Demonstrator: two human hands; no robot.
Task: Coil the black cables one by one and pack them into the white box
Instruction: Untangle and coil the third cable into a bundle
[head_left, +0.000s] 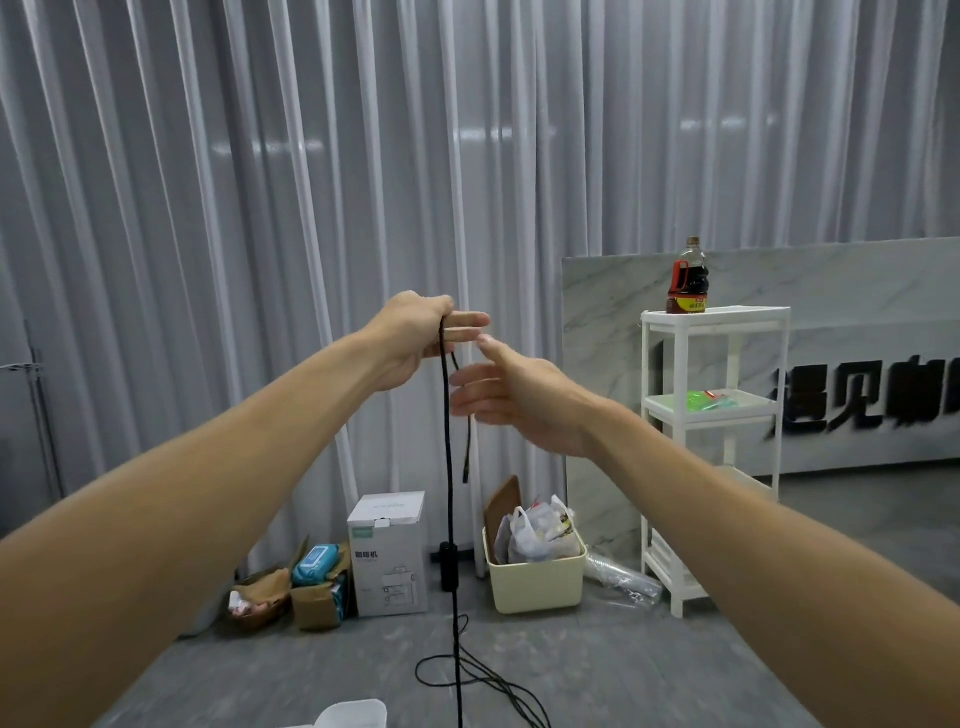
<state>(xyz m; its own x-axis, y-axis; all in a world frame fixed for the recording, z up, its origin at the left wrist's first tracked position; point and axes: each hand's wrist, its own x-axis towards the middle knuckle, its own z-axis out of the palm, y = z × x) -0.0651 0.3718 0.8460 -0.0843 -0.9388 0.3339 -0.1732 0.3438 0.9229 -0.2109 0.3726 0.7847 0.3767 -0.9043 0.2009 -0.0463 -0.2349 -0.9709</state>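
Cable (451, 493) hung from the left hand (415, 345), which pinched it high; slack lay looped on the desk (623, 675). Right hand (511, 402) was spread, holding nothing. Risk: the short end (466, 452) slipping free, or the slack tangling during coiling.

Two bare forearms come in from the near edge. The left hand (410, 340) and the right hand (514, 400) wear no gloves, rings or watch.
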